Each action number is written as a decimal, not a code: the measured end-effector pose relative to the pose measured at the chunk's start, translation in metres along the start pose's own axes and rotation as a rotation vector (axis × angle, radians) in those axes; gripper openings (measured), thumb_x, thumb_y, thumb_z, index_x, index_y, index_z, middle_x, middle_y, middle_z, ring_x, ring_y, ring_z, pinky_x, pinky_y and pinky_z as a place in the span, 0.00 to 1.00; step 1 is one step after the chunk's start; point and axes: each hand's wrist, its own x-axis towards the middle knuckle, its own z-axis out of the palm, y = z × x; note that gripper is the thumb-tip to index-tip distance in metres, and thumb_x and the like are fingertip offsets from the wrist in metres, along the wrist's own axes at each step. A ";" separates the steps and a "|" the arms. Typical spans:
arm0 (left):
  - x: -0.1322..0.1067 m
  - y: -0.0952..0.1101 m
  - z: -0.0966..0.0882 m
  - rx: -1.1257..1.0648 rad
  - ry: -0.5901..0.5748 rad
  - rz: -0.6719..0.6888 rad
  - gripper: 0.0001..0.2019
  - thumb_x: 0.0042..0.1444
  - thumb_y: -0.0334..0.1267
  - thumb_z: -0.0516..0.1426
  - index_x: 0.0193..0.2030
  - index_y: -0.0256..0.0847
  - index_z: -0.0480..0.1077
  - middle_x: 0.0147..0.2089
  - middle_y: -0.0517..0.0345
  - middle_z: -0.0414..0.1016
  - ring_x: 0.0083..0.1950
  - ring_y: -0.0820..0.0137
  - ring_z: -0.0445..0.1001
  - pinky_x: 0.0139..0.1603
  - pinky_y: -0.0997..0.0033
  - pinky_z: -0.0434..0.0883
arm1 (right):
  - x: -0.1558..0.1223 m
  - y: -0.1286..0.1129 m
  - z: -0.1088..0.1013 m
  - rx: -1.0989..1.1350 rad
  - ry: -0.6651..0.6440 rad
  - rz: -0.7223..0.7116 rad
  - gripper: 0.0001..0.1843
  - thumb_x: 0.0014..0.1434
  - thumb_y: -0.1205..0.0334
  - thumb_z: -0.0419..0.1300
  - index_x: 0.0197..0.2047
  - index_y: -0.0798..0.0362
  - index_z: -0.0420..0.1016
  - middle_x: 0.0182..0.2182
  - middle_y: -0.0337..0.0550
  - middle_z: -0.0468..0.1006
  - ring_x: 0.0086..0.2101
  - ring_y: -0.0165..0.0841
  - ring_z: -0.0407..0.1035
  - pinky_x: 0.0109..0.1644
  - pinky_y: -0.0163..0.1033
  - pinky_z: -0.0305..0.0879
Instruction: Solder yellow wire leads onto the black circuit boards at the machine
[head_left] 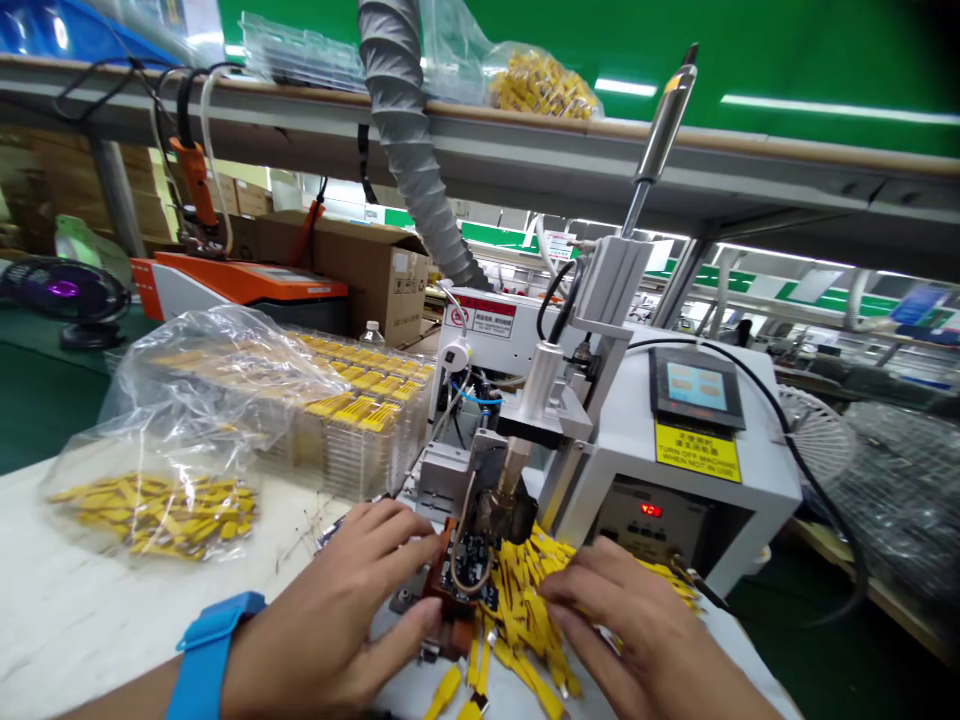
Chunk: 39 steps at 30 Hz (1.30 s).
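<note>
My left hand, with a blue wrist strap, reaches in from the left with fingers stretched and thumb apart. Its fingertips are at the near-left side of a reddish-brown fixture; whether they press on it I cannot tell. A small dark circuit board sits on the fixture, below the metal head of a bench machine. On the right, my right hand dips into a loose pile of short yellow flat cables with metal ends. Its thumb and fingertips come together there; what lies between them is hidden.
Left of the fixture stand clear trays of yellow cables and a clear bag holding more. The machine's white control box rises at the right. A grey hose hangs from the shelf. A fan stands far left.
</note>
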 end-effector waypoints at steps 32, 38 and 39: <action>0.000 0.006 0.023 0.127 0.055 -0.013 0.19 0.60 0.37 0.57 0.57 0.35 0.64 0.55 0.44 0.70 0.55 0.50 0.64 0.52 0.45 0.68 | 0.012 0.010 0.035 0.244 0.244 -0.076 0.14 0.61 0.73 0.54 0.41 0.53 0.80 0.33 0.45 0.75 0.34 0.34 0.71 0.36 0.37 0.71; 0.009 0.003 0.028 0.121 0.000 0.038 0.12 0.64 0.35 0.53 0.53 0.37 0.69 0.51 0.46 0.74 0.50 0.51 0.68 0.47 0.44 0.70 | 0.012 0.012 0.043 0.186 0.209 -0.122 0.16 0.61 0.75 0.52 0.42 0.54 0.79 0.32 0.47 0.74 0.34 0.35 0.71 0.35 0.38 0.71; 0.009 0.004 0.029 0.123 0.016 0.037 0.12 0.66 0.36 0.51 0.52 0.37 0.70 0.51 0.46 0.74 0.50 0.52 0.69 0.46 0.45 0.70 | 0.012 0.013 0.043 0.175 0.218 -0.138 0.16 0.60 0.75 0.52 0.43 0.54 0.79 0.32 0.47 0.74 0.34 0.35 0.70 0.34 0.38 0.71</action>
